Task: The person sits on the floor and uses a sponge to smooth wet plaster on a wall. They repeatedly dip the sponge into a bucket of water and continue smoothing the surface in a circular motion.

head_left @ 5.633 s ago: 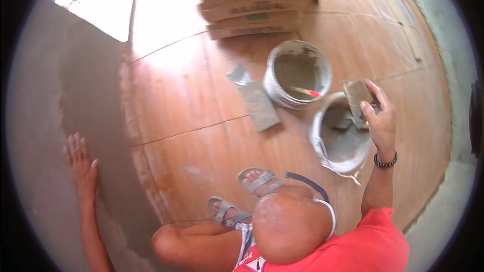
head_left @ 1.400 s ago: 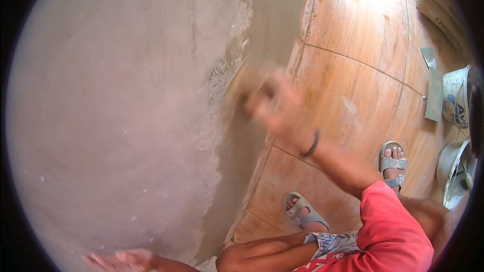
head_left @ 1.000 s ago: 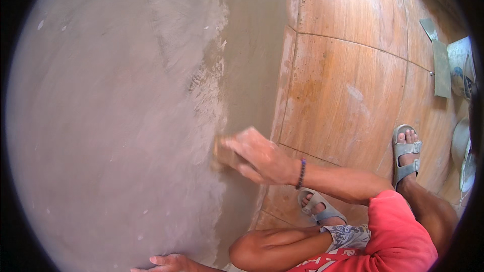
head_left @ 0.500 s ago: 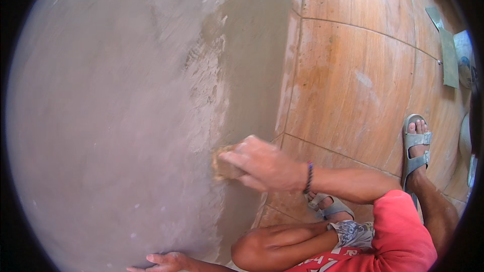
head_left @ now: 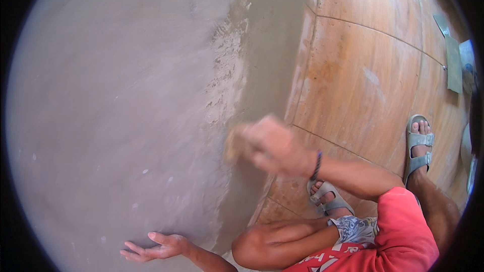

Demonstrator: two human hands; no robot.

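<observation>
My right hand [head_left: 276,146], smeared by motion, is wrapped round a tan sponge [head_left: 232,143]. The sponge is at the grey plastered wall [head_left: 116,121], along the rough border where the lighter upper plaster meets a darker smooth band [head_left: 267,55]. Blur hides whether it touches the surface. At the lower edge my left hand [head_left: 156,248] is open, its fingers spread beside the wall and holding nothing. A pale, flaky patch [head_left: 225,75] of plaster runs up the border beyond the right hand.
Wood-look floor tiles [head_left: 358,75] meet the wall's base on the right. My sandalled feet [head_left: 419,143] and bent knee [head_left: 252,247] are close by. Flat greenish strips [head_left: 454,65] and a whitish bag-like thing [head_left: 467,58] lie at the far right.
My right hand and the sponge have moved a little up and to the right in the picture. My left hand has come up further into view, fingers more spread. The view has shifted slightly.
</observation>
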